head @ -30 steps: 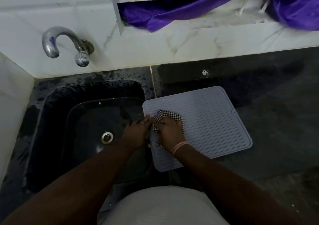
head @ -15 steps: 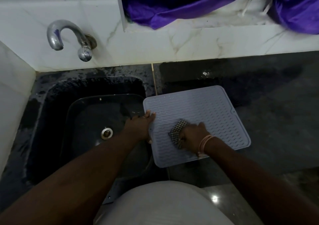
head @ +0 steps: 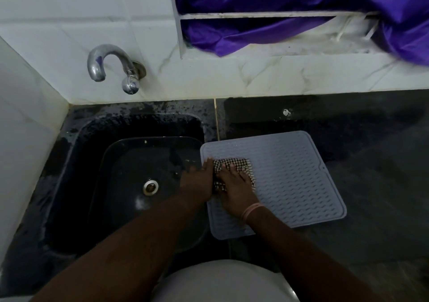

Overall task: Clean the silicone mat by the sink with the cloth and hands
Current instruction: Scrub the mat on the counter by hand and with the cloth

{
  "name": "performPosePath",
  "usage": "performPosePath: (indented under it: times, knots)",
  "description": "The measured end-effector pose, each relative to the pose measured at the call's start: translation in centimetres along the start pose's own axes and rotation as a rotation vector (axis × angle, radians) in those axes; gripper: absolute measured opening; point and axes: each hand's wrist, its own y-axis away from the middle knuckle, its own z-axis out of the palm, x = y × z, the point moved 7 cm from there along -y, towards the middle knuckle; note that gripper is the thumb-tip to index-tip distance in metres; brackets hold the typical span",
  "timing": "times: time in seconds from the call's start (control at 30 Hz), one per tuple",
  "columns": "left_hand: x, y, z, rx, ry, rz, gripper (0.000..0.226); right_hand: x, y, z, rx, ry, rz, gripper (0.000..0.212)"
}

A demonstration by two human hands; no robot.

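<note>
The silicone mat, flat on the counter just right of the sink, appears limp and slippery when wet; left hand pins its sink-side edge, right hand presses the checked cloth flat-fingered.
</note>
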Motion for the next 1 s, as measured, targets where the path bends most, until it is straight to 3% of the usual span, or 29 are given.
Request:
performPosePath:
  times: [0.07,0.13,0.27,0.33,0.57,0.67,0.77,0.87,0.93,1.0]
  knots:
    - [0.2,-0.1,-1.1,0.034,-0.054,-0.01,0.079,0.3,-0.1,-0.5,-0.024,-0.075,-0.051,0.066]
    - [-0.1,-0.6,-1.5,0.01,-0.036,-0.027,0.088,0.8,-0.1,-1.0,-0.027,-0.138,-0.086,0.074]
    - [-0.4,-1.9,-0.8,-0.104,-0.03,-0.002,0.12,1.8,-0.1,-0.4,-0.04,0.135,0.048,0.07]
    - [-0.7,-2.3,-0.7,-0.131,-0.032,0.004,0.124,1.4,-0.6,-0.2,-0.045,0.228,0.085,0.067]
    - [-0.8,-3.2,-0.4,-0.154,-0.12,0.01,0.127,2.3,-2.7,-2.5,0.068,0.402,-0.048,0.054]
    - [-0.7,-3.1,-0.4,-0.191,-0.097,0.028,0.126,8.5,-1.5,-6.9,0.177,0.446,0.191,0.048]
    - [-0.9,-2.8,-0.6,-0.185,-0.095,0.049,0.124,17.2,0.5,-11.4,0.175,0.442,0.683,0.045]
    - [-0.8,-2.7,-0.9,-0.186,-0.093,0.034,0.122,21.8,0.2,-13.9,0.139,0.196,1.097,0.053]
    - [-0.5,-2.7,-1.0,-0.202,-0.099,0.014,0.12,19.6,-2.8,-13.9,0.101,0.235,1.033,0.049]
    - [-0.2,-3.0,-1.3,-0.197,-0.11,0.014,0.115,13.5,-6.9,-10.9,0.08,0.16,0.802,0.039]
